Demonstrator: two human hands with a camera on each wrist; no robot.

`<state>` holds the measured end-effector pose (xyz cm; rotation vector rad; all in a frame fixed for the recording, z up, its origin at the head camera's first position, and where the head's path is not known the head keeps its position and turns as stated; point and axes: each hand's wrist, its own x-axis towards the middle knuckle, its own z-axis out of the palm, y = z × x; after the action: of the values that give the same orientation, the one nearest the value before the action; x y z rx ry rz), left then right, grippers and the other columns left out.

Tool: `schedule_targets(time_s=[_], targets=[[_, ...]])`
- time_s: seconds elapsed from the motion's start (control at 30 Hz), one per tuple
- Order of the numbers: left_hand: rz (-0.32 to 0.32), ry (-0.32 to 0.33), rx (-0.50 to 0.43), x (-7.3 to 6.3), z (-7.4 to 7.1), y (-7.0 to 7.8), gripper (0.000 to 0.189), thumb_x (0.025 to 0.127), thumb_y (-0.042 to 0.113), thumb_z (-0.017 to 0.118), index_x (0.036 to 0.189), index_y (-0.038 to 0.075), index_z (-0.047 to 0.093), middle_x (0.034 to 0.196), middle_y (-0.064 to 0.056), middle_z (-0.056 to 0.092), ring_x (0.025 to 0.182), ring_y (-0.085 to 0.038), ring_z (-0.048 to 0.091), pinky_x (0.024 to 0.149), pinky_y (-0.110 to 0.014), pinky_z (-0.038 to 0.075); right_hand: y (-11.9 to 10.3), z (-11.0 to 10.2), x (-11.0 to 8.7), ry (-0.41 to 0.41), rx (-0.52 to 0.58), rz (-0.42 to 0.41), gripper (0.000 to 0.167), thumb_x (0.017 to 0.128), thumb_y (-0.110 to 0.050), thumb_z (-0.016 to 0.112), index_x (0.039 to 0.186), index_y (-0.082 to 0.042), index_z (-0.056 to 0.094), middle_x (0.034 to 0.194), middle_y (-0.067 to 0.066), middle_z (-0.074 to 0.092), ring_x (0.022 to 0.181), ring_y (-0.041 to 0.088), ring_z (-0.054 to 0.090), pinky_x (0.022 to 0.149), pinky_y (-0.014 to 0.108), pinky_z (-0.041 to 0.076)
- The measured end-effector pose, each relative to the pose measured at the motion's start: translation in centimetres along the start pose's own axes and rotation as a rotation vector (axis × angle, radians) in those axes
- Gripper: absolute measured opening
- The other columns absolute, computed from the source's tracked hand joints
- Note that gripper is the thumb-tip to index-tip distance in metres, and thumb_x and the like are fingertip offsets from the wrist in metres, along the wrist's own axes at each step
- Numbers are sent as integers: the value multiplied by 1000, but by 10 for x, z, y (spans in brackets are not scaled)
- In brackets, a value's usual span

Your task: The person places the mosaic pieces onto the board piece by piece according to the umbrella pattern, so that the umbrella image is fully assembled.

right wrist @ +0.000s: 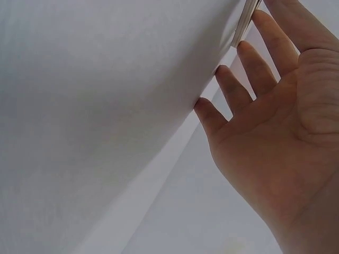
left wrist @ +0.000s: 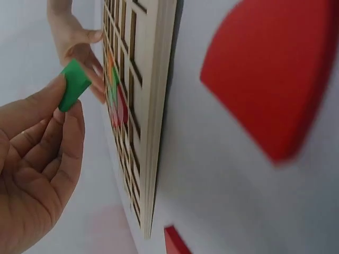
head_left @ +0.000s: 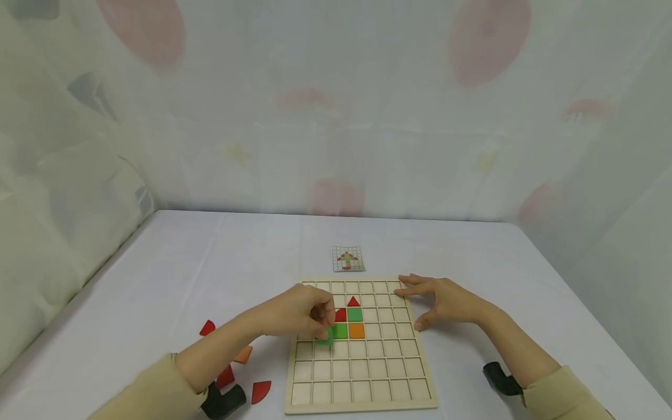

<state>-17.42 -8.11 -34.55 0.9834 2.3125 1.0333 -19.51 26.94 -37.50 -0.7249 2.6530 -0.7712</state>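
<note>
My left hand [head_left: 296, 312] pinches a green tile [left wrist: 75, 84] between thumb and fingertips, low over the left part of a wooden grid board [head_left: 378, 368]. Just right of that tile, a light green square [head_left: 340, 331] and an orange square [head_left: 356, 331] lie side by side in the grid. Above them sit a curved-edged red piece [head_left: 340, 315], a green square [head_left: 354, 315] and a red triangle [head_left: 353, 301]. At the board's upper right edge, my right hand [head_left: 446, 300] rests with fingers spread, touching the frame and holding no piece.
Beyond the board lies a small pattern card [head_left: 349, 259]. Loose pieces are scattered left of the board: a red quarter-round [head_left: 261, 391], an orange piece [head_left: 243, 354] and more red pieces [head_left: 207, 328], some close under the left forearm. Patterned cloth walls the table's back and sides.
</note>
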Motion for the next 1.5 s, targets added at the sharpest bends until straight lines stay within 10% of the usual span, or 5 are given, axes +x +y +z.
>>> schedule_targets(time_s=[0.57, 1.5], targets=[[-38, 177, -81, 46, 38, 23, 14, 77, 5, 82, 79, 12, 69, 77, 2, 70, 71, -5, 62, 68, -18, 52, -3, 0, 1, -3, 17, -25, 74, 67, -47, 83, 135, -25, 62, 158, 7, 40, 150, 40, 28, 115, 68, 24], [-23, 133, 98, 65, 46, 29, 6, 84, 1, 73, 81, 7, 73, 80, -1, 72, 67, 1, 56, 66, -14, 48, 0, 1, 1, -8, 28, -19, 73, 68, -48, 82, 135, -28, 61, 159, 5, 39, 150, 39, 28, 115, 68, 24]])
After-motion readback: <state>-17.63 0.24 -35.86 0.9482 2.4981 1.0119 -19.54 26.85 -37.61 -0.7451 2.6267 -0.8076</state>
